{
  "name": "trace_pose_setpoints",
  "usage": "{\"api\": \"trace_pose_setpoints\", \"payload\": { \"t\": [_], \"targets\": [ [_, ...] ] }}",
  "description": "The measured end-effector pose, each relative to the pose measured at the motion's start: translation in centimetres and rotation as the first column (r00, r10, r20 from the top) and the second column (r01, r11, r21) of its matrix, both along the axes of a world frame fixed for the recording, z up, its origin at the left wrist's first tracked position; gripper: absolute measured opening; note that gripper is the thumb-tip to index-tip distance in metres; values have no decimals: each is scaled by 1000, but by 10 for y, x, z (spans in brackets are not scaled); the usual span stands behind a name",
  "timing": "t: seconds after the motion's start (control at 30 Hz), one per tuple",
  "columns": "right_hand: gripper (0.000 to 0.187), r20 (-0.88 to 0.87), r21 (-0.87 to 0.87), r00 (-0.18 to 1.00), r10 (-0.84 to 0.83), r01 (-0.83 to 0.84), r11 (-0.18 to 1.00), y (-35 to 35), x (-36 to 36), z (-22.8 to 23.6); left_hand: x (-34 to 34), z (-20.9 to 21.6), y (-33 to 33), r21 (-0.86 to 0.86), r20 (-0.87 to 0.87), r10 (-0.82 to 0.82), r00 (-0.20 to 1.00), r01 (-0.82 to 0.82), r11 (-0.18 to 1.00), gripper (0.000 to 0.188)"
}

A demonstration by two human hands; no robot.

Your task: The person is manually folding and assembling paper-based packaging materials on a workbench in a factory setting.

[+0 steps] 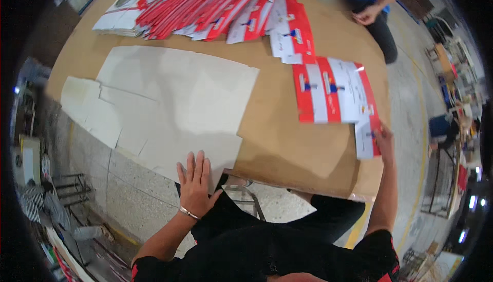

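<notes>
black shirt point(277, 248) of the person sits nearest, on the near side of the fingers. ahead of it the brown worktop point(287, 148) spreads out, filling the space between the two hands. a broad cream sheet point(179, 92) reaches outward from under the left fingers. well beyond those same fingers lies a fanned pile of red and white printed sheets point(205, 10). closer to the right fingers, a smaller red and white overlapping piece point(336, 94) has its near right corner touching them. the left hand point(195, 184) rests flat, fingers slightly spread; the right hand point(386, 141) has its fingers at that corner, and i cannot tell whether they pinch it. a thin bracelet point(190, 213) circles the wrist behind the left fingers.
</notes>
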State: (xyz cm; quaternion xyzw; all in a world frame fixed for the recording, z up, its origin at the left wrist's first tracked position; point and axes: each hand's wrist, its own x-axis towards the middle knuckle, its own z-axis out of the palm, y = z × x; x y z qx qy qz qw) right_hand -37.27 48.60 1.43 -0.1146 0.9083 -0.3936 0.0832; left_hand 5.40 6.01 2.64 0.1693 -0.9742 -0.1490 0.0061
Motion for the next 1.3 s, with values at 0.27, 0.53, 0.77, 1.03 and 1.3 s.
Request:
{"api": "trace_pose_setpoints", "payload": {
  "t": [0.27,0.53,0.77,1.03,1.3],
  "targets": [
    [45,-139,-333,972,187,-224,916,-240,-162,-54,-1,1,-14,115,-239,8,971,21,993,50],
    [41,-36,-371,721,691,-652,661,-241,181,56,-25,41,29,73,-708,-168,686,309,948,28],
    [34,-412,62,711,570,-602,796,-126,228,22,-28,30,61,144,-465,-244,851,345,928,48],
    [28,-461,-96,752,471,-570,816,42,222,-14,-81,-46,33,-25,-241,-474,847,483,875,46],
    [36,-449,-148,884,128,-216,965,45,257,-21,-113,-65,95,207,-420,-84,904,186,961,31]
  ]
}}
